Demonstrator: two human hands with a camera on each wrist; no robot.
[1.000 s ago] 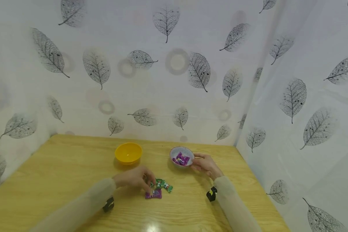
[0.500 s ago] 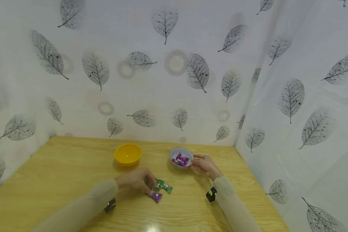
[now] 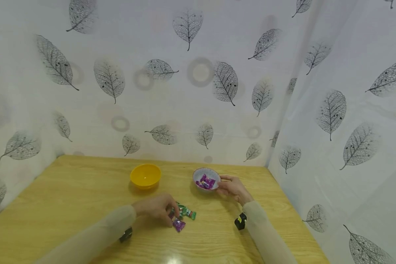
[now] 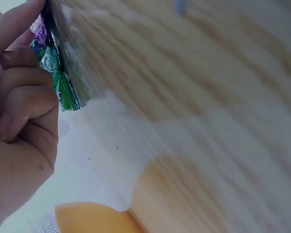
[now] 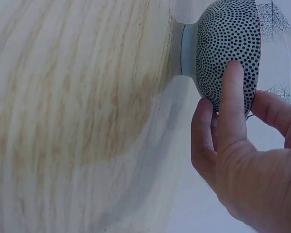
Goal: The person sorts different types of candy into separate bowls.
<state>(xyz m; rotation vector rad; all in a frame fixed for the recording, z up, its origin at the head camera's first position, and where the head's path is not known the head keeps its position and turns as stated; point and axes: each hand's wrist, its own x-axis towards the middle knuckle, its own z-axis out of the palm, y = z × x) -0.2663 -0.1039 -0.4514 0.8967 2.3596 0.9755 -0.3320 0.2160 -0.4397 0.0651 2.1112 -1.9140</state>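
Note:
My left hand (image 3: 158, 208) reaches down to the table, its thumb and forefinger pinching a purple-wrapped candy (image 3: 179, 225). Right beside that candy lie several green-wrapped candies (image 3: 188, 212), partly covered by the fingers. In the left wrist view the other fingers are curled, and green wrapper (image 4: 65, 92) shows past them. My right hand (image 3: 234, 189) holds the right side of a small pale bowl (image 3: 199, 175) with purple candies (image 3: 207, 181) in it. The right wrist view shows the bowl's dotted outside (image 5: 223, 43), thumb and fingers around its wall; its inside is hidden there.
A yellow bowl (image 3: 146, 176) stands on the wooden table (image 3: 85, 190), behind the left hand and left of the pale bowl. A leaf-patterned curtain (image 3: 191, 110) closes off the back and right side.
The purple candy under my left hand has turned and shifted slightly toward the front right; the left hand moved a little with it. The right hand and its bowl have stayed put.

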